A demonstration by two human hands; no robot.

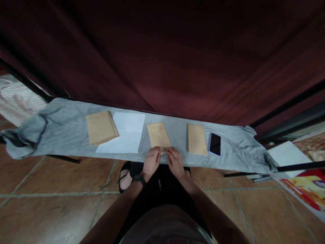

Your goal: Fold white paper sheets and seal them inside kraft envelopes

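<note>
A brown paper envelope (159, 134) lies on the grey cloth in front of me, its near end at the cloth's front edge. My left hand (152, 158) grips the left corner of that end, and my right hand (175, 161) grips the right corner. Both hands have their fingers closed, with the thumbs turned inward. Between them the envelope's near end looks folded over, though the fingers hide part of it. To the left, a stack of brown envelopes (100, 127) overlaps white paper (128, 132). On the right lies another pile of brown envelopes (197, 139).
A phone (215, 144) rests right of the right-hand pile. The grey cloth (68, 128) covers a narrow, long bench or table. Behind it hangs a dark red curtain (165, 67). Black metal bars (289, 105) stand at the right, and a tiled floor (76, 189) lies below.
</note>
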